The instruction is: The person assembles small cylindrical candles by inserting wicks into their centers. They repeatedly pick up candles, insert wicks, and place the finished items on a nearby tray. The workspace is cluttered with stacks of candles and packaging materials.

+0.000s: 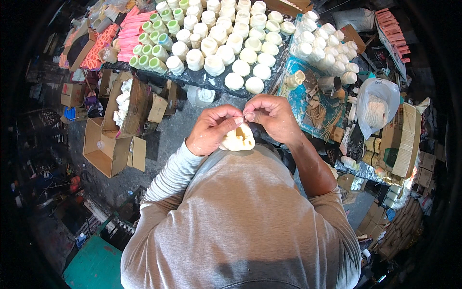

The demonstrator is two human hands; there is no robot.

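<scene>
My left hand point(211, 130) cups a cream-coloured hollow mould point(239, 139) close to my chest. My right hand point(272, 115) meets the left above the mould's opening, and the fingertips of both hands pinch together there on something too small to make out. On the dark bench point(216, 82) just beyond my hands stand several white and cream moulds point(226, 53), with green ones point(154, 50) at the left.
Pink pieces point(132, 29) lie at the back left. A blue tray point(303, 96) at the right carries more white moulds, a metal cup and string. A plastic bag of white string point(378, 108) sits beside it. Open cardboard boxes point(113, 144) stand on the floor at the left.
</scene>
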